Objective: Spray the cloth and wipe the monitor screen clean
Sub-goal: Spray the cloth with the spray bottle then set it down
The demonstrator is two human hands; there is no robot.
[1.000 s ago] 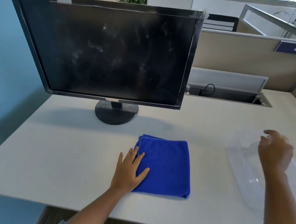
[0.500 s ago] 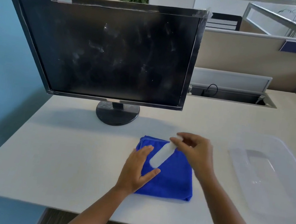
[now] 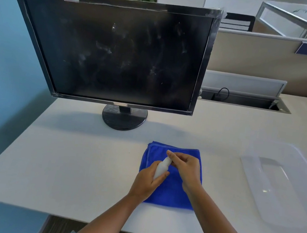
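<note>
Blue wall (image 3: 10,58) at the left, then the smudged monitor (image 3: 118,53) on a pale desk (image 3: 64,163), a folded blue cloth (image 3: 173,195) near the front edge, and a clear bin (image 3: 293,203) at the right. Over the cloth, the left hand (image 3: 145,183) — open half a second ago — now grips the spray bottle (image 3: 161,168); the right hand (image 3: 187,167) pinches its top.

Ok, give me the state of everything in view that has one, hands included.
Monitor screen: dark, smeared with pale smudges, not yet wiped.
Blue cloth: folded, flat on the desk.
Spray bottle: held tilted over the cloth.
Left hand: grips the bottle's body.
Right hand: pinches the bottle's top.
Clear bin: lidless, on the desk.
Cable hatch: lid raised.
</note>
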